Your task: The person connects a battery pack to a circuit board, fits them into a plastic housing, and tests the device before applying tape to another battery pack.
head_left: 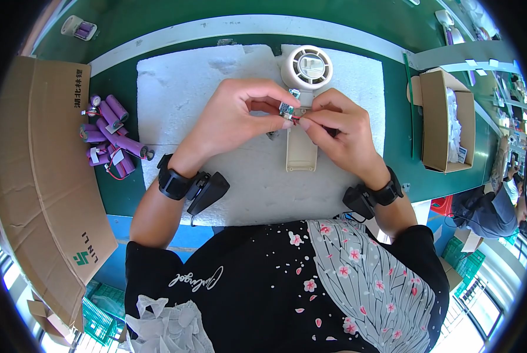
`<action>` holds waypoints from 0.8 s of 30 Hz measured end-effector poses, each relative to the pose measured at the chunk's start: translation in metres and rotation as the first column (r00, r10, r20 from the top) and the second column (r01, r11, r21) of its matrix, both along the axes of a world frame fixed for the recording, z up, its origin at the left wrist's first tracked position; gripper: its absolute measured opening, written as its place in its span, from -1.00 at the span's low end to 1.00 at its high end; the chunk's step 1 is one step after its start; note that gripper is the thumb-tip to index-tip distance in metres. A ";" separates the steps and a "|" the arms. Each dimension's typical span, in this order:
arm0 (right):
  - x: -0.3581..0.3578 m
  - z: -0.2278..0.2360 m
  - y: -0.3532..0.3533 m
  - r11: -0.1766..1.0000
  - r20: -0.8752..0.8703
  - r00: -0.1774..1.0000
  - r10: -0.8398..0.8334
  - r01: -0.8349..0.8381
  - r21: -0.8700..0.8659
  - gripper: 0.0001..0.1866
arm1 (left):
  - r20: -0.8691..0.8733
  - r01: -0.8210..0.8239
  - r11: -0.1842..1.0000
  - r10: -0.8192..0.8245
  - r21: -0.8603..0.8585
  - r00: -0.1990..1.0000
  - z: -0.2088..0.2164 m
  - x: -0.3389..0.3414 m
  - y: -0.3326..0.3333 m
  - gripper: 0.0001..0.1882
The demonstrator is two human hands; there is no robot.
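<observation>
your left hand [231, 115] is closed in a pinch, thumb and fingertips gripping a small green rectangular circuit board [286, 110] by its left side. your right hand [344, 126] is closed too, its thumb and fingertips pinched together at a thin red insulated wire [296, 119] by the board's lower end; whether a second lead is caught there, you cannot tell from this view.

the board sits between your two hands, just right of the left fingertips and just left of the right ones, with the left hand having the firmer hold. its long axis runs roughly away from you, the far end leaning a little to the right. the wire comes off the near end, toward your right thumb.

beneath lies a cream plastic handheld fan with a round grilled head [306, 67], its long axis pointing straight away from you: head at the far end, open rectangular handle shell [302, 152] nearest your body. the board is over the upper part of that shell, near the neck; touching or apart, you cannot tell. the fan rests on a white foam sheet [228, 182].
</observation>
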State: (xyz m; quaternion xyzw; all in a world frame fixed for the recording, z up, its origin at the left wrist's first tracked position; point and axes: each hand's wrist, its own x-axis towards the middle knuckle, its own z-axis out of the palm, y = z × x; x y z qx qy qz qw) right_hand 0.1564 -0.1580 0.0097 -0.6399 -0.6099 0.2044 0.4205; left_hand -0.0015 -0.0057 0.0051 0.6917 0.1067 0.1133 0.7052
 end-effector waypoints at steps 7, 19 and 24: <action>0.001 -0.002 -0.001 0.997 0.049 0.997 0.068 -0.069 0.017 -0.91 | -0.116 0.031 0.998 -0.037 -0.048 0.993 0.005 0.000 0.001 -0.66; -0.005 0.004 0.003 0.996 0.048 0.996 -0.070 0.067 0.060 -0.69 | -0.150 -0.009 1.000 0.009 0.004 0.989 0.005 -0.002 -0.005 -0.61; -0.005 0.003 0.001 0.990 0.018 0.990 -0.137 0.136 0.020 -0.68 | -0.109 0.014 0.997 -0.006 0.073 0.994 0.005 -0.001 -0.005 -0.64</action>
